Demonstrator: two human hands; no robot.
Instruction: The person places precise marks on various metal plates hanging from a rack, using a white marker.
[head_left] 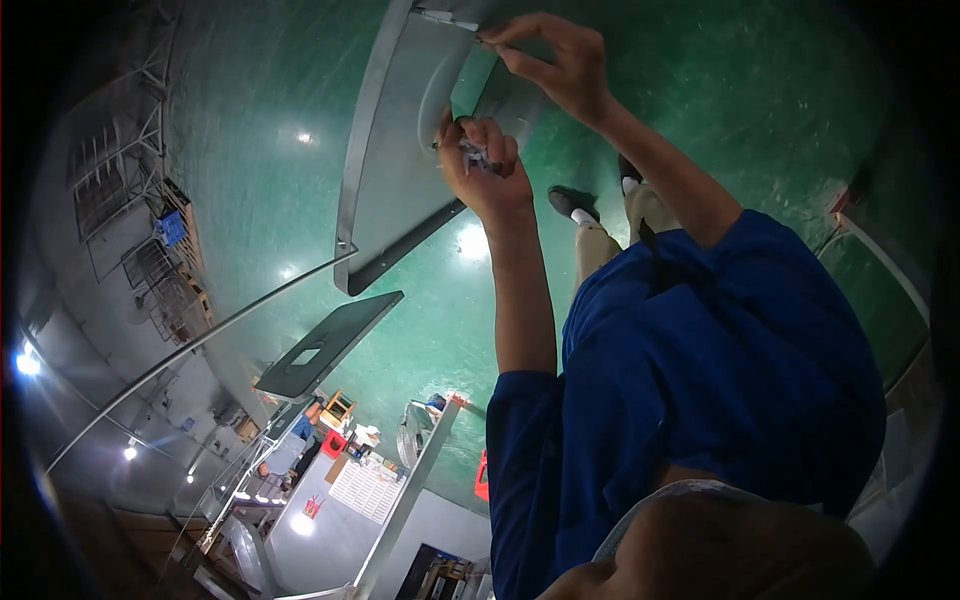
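Note:
My left hand (487, 168) is closed around several small metal pieces and rests against the face of a curved grey metal panel (395, 170). My right hand (557, 62) is higher up at the panel's top edge. Its fingertips pinch a thin, light-coloured pen-like tool (447, 18) that points left along the panel. Both forearms reach out from my blue shirt (690, 380). The tool's tip is too small to make out.
A glossy green floor (300, 90) lies below, with my shoes (573, 203) on it. A dark flat plate with a rectangular cut-out (330, 343) and a long metal rod (200, 340) sit lower left. Wire racks (150, 230) stand at far left. Another person in blue (300, 432) works in the distance.

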